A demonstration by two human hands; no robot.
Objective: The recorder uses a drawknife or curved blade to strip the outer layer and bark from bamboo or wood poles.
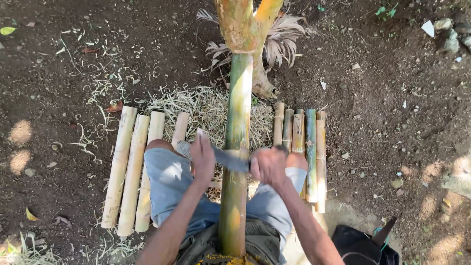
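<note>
**Two hands on a blade laid across a green bamboo pole**

I look down at my own lap as I sit on dark, bare soil. A long green bamboo pole [236, 162] with yellow patches runs straight away from me between my knees. Its near end rests against my belly, and its far end leans on a forked yellow-orange tree trunk [244, 24].

A flat grey blade [230, 159] lies crosswise on the pole, about halfway along the part I can see. My right hand [269, 166] is closed in a fist around the handle end, just to the right of the pole. My left hand [202, 156] sits at the other end of the blade, just left of the pole. Its fingers are pressed down on the tip rather than wrapped around it, though the exact hold is hard to make out from above.

I wear light blue shorts [169, 184], and both knees are spread wide.

On the ground to my left lie four pale, peeled bamboo lengths [128, 172], side by side and partly under my left leg. To my right lies a tighter row of shorter bamboo lengths [310, 152], some tan and some green, touching one another. A heap of thin, pale shavings [208, 108] is spread on the soil beyond my knees, around the pole. A black bag [358, 243] sits at the lower right, near my right elbow.
</note>
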